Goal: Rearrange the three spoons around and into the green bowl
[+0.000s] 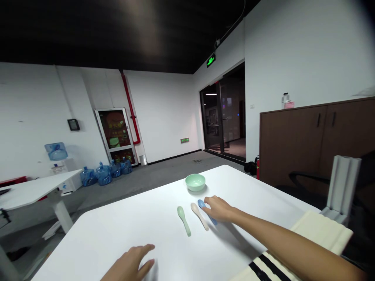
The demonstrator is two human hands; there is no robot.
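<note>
My right hand (219, 208) reaches across the white table (117, 230), its bent thumb and forefinger around the blue spoon (201, 203). The spoon's middle is hidden under this hand; its handle end shows below. Just left of it lies a beige spoon (200, 216), and further left a light green spoon (184, 221), all with bowls pointing away from me. Beyond the spoons stands a mint green bowl (195, 182). At the near edge my left hand (133, 262) hovers with thumb and fingers apart, holding nothing.
A cream cloth-like piece with black stripes (263, 267) lies at the near right, under my right forearm. Behind it stands a grey metal profile post (343, 187). A brown cabinet (288, 148) is at the right, another white table (32, 189) at the left.
</note>
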